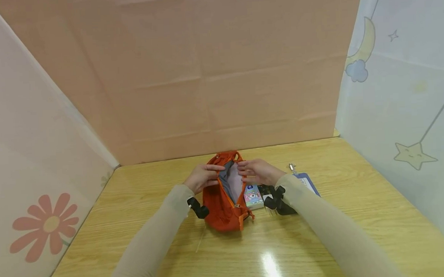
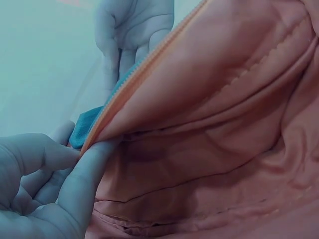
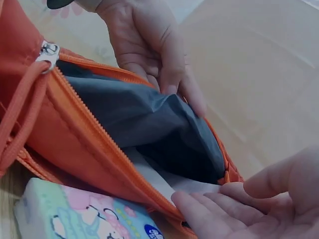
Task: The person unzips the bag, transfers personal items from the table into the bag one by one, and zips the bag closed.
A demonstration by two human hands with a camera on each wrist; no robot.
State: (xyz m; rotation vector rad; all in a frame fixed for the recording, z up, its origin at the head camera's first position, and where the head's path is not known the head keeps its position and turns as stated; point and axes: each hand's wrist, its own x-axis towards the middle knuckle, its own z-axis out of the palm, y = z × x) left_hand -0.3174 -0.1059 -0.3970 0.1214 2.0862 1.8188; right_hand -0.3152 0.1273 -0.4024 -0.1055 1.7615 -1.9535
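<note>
An orange zip bag (image 1: 223, 215) lies on the table with its long zipped mouth spread, showing grey lining (image 3: 119, 107). My left hand (image 1: 205, 176) pinches the bag's left edge between thumb and fingers, with the fingertips just inside the mouth. On the opposite edge, the fingers of my right hand (image 1: 258, 172) are extended with the tips at the lining, the thumb held apart from them. A metal zip slider (image 3: 48, 52) with an orange cord pull sits at the near end of the mouth. The bottom of the bag is hidden.
Right beside the bag lies a pastel cartoon-printed tissue pack (image 1: 253, 197). Dark items (image 1: 267, 191) lie partly under my right wrist. Farther right is a blue badge holder (image 1: 308, 181) with a metal clip (image 1: 292, 167). Fabric-covered panels (image 1: 204, 73) stand behind and at both sides.
</note>
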